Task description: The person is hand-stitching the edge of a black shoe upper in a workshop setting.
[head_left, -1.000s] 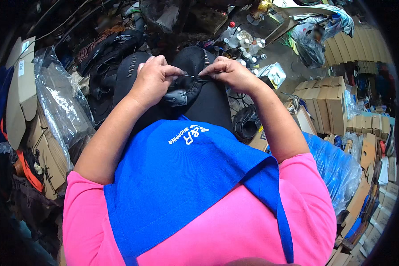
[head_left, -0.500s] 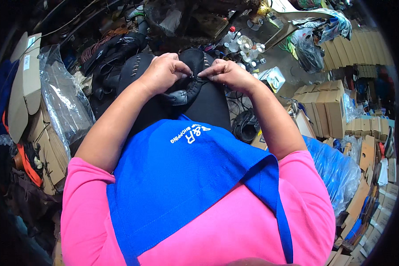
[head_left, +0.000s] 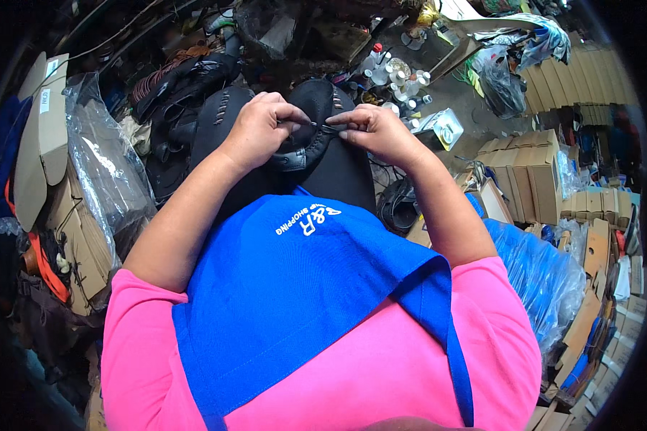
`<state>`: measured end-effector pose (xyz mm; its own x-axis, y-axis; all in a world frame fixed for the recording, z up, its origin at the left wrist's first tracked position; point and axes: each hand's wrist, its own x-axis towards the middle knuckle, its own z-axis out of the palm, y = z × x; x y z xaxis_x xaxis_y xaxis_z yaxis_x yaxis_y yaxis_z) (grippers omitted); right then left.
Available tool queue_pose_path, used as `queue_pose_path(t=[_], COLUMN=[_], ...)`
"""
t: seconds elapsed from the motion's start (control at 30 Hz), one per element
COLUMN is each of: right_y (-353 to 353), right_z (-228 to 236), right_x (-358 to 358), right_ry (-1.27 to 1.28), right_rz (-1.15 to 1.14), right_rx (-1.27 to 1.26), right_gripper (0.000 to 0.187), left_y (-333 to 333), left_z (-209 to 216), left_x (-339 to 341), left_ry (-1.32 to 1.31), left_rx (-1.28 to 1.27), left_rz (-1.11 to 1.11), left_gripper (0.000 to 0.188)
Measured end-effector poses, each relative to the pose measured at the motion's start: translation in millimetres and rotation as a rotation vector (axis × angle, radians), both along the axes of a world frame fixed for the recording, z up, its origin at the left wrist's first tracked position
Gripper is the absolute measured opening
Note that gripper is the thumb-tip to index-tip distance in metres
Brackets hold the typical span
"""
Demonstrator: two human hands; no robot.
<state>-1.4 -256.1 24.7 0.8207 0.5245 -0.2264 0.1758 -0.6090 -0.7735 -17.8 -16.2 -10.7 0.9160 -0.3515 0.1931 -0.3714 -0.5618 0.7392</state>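
Across my lap lies a black padded, curved piece (head_left: 314, 152) with stitching along its edge; it looks like part of a shoe or sandal. My left hand (head_left: 262, 131) is closed in a pinch at its left side, thumb and forefinger together near the middle. Facing it, my right hand (head_left: 372, 131) pinches a thin, shiny needle-like piece (head_left: 328, 128) between thumb and fingers. The fingertips of both hands are a short gap apart, just above the black piece. What sits in the left fingertips is too small to make out. Black trousers (head_left: 219, 133) with light stitches lie beneath.
Several bottles (head_left: 399, 79) crowd the floor ahead, right of centre. Cardboard boxes (head_left: 528, 176) and a blue plastic-wrapped bundle (head_left: 532, 269) stand to my right. On my left are clear plastic sheeting (head_left: 108, 154), cardboard sheets (head_left: 43, 144) and dark footwear-like items (head_left: 172, 122).
My hands have shifted slightly: the left fingertips now point more toward the right, and the right hand has come a little lower. The thin shiny piece between them shows more plainly.
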Motion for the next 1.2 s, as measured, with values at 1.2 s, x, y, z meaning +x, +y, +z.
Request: queue_pose_path(t=[1.2], right_y=[1], right_z=[-7], right_x=[16], right_ry=[0.04], right_rz=[0.039], right_rx=[0.017], right_gripper=[0.025], left_y=[-7], left_z=[10], left_x=[17], left_ry=[-0.196], left_rx=[0.159], left_rz=[0.076], left_gripper=[0.014])
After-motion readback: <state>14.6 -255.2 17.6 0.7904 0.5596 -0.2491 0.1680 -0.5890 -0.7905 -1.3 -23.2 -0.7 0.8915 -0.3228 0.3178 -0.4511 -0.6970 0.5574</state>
